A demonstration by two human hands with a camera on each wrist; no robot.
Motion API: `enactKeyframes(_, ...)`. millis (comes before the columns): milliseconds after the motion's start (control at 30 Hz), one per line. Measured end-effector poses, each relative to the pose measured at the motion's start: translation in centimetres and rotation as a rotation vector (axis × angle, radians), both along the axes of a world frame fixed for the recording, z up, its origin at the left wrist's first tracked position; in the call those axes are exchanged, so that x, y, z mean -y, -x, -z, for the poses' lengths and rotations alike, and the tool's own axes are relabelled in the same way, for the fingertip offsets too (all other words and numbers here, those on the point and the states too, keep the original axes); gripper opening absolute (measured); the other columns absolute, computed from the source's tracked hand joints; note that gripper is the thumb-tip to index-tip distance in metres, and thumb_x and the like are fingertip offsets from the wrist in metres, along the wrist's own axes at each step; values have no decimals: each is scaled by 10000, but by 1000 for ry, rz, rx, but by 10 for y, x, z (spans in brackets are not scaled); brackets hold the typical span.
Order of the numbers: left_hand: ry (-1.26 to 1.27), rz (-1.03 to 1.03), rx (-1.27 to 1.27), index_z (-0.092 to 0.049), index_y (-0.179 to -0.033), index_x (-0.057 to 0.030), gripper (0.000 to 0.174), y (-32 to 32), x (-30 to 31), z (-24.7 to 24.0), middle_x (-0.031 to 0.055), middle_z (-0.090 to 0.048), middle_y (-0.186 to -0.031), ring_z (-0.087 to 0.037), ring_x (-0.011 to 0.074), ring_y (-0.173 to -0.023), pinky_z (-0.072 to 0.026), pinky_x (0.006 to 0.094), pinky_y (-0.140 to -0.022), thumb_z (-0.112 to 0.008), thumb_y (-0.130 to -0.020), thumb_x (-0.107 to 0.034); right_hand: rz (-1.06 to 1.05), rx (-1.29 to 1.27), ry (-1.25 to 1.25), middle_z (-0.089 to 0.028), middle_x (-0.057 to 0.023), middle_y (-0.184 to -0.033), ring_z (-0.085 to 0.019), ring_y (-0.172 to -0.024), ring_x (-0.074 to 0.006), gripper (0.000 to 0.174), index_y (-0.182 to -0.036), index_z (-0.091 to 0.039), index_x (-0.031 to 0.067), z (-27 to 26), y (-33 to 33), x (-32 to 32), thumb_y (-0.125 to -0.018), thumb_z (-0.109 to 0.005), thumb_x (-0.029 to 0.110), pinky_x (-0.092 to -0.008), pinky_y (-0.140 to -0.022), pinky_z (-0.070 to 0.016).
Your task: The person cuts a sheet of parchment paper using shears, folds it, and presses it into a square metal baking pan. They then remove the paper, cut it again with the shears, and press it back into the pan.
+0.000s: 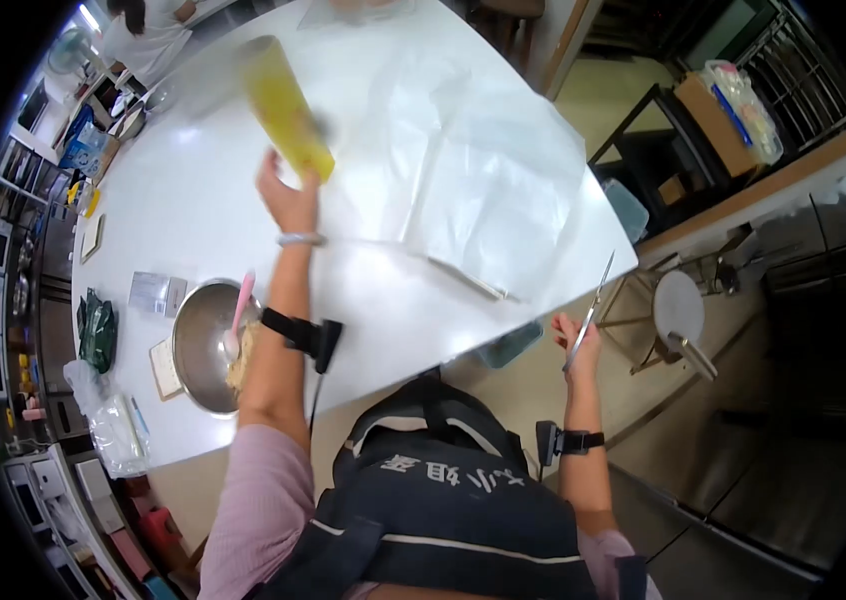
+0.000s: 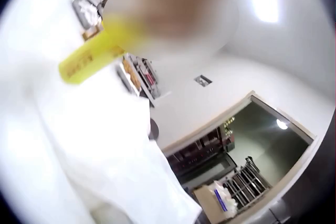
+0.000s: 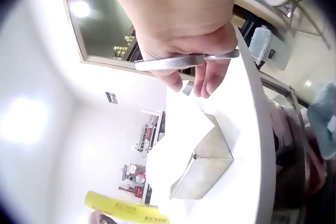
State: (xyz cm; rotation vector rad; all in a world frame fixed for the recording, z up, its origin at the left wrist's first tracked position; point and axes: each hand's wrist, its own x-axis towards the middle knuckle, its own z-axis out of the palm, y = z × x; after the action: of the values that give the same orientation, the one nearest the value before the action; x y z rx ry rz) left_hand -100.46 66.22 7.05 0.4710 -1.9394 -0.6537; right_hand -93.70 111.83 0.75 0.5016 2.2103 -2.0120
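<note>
In the head view my left hand grips the lower end of a yellow printed roll of cling film, tilted over the white table and blurred. The same roll shows in the left wrist view, where the hand is a blur at the top. My right hand holds metal scissors past the table's near right edge, blades pointing away from me. In the right wrist view the fingers curl round the scissors' metal handle. A wide clear plastic sheet lies spread on the table between the hands.
Left of my forearm stands a metal bowl holding dough and a pink spatula. A small clear box and a dark green bag lie beyond it. A round stool stands off the table's right side.
</note>
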Motion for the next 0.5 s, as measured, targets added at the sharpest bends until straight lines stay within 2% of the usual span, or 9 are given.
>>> enactKeyframes(67, 398, -41, 92, -414, -1253, -39, 671, 20, 40, -71, 156, -495, -1178, -444, 329, -1107, -350, 404, -935, -705, -674, -214, 85, 10, 65, -641, -72, -905, -613, -845, -149, 217, -958, -563, 13, -2, 17, 9, -824, -631, 169, -248, -625, -468)
enactKeyframes(100, 458, -71, 182, -408, -1275, -94, 678, 30, 58, -95, 147, -484, -1213, -420, 346, -1144, -345, 412, -952, -695, -672, -214, 77, 38, 51, -631, -71, -987, -600, -917, -157, 263, -1017, -562, 4, 2, 26, 10, -828, -628, 175, -250, -641, -475)
enactKeyframes(167, 549, -25, 302, -374, -1311, -200, 685, 45, 91, -124, 62, -417, -1329, -346, 336, -1242, -323, 466, -978, -675, -696, -209, 102, 49, 36, -624, -77, -1007, -594, -931, -158, 272, -1027, -562, 3, 8, 44, 17, -831, -626, 181, -256, -665, -476)
enactKeyframes(200, 670, -2, 381, -397, -1284, -188, 622, 53, 111, -128, 34, -385, -1360, -332, 325, -1257, -315, 498, -972, -667, -726, -231, 131, 64, 28, -617, -82, -1027, -587, -945, -159, 282, -1038, -561, 1, 13, 50, 19, -835, -624, 186, -262, -689, -477)
enactKeyframes(333, 840, 217, 445, -474, -1119, -66, 463, 67, 155, -126, 98, -510, -1202, -431, 293, -1172, -291, 509, -980, -672, -749, -261, 163, 11, 6, -597, -70, -1054, -561, -826, -100, 324, -1052, -567, -24, 37, 78, 25, -831, -633, 204, -230, -693, -473)
enactKeyframes(367, 928, 151, 476, -478, -1089, -26, 464, 63, 154, -130, 125, -555, -1089, -499, 303, -1067, -287, 506, -982, -683, -741, -254, 165, 22, 27, -599, -65, -1046, -557, -825, -96, 345, -1067, -562, -27, 37, 85, 30, -831, -634, 214, -229, -705, -467)
enactKeyframes(400, 970, 118, 506, -491, -1079, -26, 445, 58, 153, -132, 133, -566, -1048, -525, 308, -1002, -284, 498, -990, -673, -753, -271, 163, 35, 45, -601, -61, -1037, -552, -824, -91, 366, -1082, -557, -29, 35, 91, 34, -830, -635, 225, -227, -717, -460)
enactKeyframes(467, 911, 34, 446, -512, -1051, -19, 415, 47, 155, -128, 141, -571, -1002, -533, 309, -963, -355, 448, -929, -663, -767, -282, 171, 58, 59, -604, -63, -985, -552, -804, -91, 368, -1065, -562, -38, 35, 99, 42, -812, -658, 212, -219, -705, -454)
enactKeyframes(500, 846, -14, 436, -524, -1053, -35, 373, 42, 161, -126, 129, -581, -990, -533, 306, -947, -371, 429, -899, -646, -763, -236, 174, 66, -4, -604, -56, -923, -546, -756, -89, 334, -1013, -572, -36, 38, 102, 44, -794, -677, 192, -215, -672, -448)
